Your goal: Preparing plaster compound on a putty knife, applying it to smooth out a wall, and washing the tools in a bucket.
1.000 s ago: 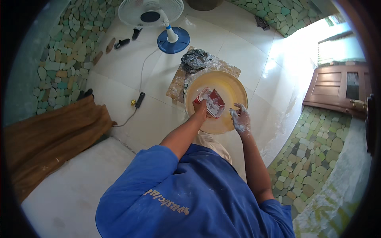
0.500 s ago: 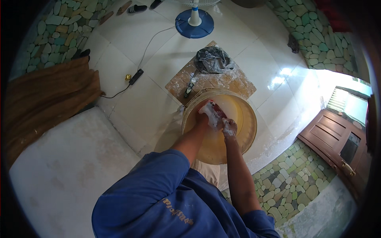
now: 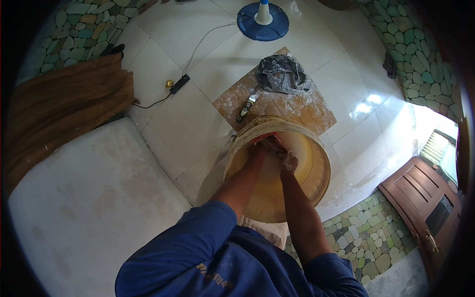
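Observation:
Both my forearms reach down into a large yellowish tub (image 3: 324,163), whose rim is tilted toward me. Inside it, a red thing with an open-looking rim (image 3: 271,134), perhaps a bag or a scoop, lies between my hands; its exact kind is too dim to make out. My left hand (image 3: 261,146) is closed at its left side, with the fingers mostly hidden. At its right end, my right hand (image 3: 288,161), whitened with wet or powdery stuff, grips it. Pale whitish stuff coats the inside of the tub.
Beyond the tub lies a white-smeared brown board (image 3: 302,106) bearing a crumpled black plastic bag (image 3: 282,74) and a putty knife (image 3: 246,109). Farther off are a blue fan base (image 3: 263,24) and a black power strip (image 3: 179,84). A pale slab (image 3: 94,183) is at left, a wooden door (image 3: 415,193) at right.
My hands and the red thing have sunk deeper into the tub, and the white mass seen on it before hardly shows now. The view has shifted, and the tub's rim looks more tilted.

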Demonstrator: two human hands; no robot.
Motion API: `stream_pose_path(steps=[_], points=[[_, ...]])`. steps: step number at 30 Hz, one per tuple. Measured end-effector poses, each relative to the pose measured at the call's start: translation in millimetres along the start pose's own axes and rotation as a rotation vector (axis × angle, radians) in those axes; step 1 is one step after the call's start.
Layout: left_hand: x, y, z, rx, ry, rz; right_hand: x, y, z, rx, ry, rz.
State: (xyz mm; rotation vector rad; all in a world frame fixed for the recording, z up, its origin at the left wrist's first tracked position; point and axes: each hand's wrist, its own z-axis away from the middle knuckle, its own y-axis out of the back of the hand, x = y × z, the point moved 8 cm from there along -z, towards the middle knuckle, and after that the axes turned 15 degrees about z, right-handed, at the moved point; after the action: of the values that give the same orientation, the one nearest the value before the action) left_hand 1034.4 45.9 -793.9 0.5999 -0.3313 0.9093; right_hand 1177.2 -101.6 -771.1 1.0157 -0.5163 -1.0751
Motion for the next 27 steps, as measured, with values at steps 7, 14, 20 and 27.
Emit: stream_pose_path(steps=[7, 14, 20, 27], points=[[22.6, -0.3, 6.4, 0.047, -0.050, 0.071, 81.0, -149.0, -44.9, -0.185, -0.290, -0.111], [13.6, 32.1, -4.7, 0.159, -0.062, -0.061, -6.6, -120.5, -41.0, -0.326, -0.027, 0.101], [18.9, -81.6, 34.4, -0.125, 0.200, 0.074, 177.2, -97.2, -103.3, -0.058, -0.077, -0.109], [-54.3, -25.6, 27.6, 0.131, 0.353, 0.518, -51.3, -35.6, -49.3, -0.355, 0.135, 0.340]])
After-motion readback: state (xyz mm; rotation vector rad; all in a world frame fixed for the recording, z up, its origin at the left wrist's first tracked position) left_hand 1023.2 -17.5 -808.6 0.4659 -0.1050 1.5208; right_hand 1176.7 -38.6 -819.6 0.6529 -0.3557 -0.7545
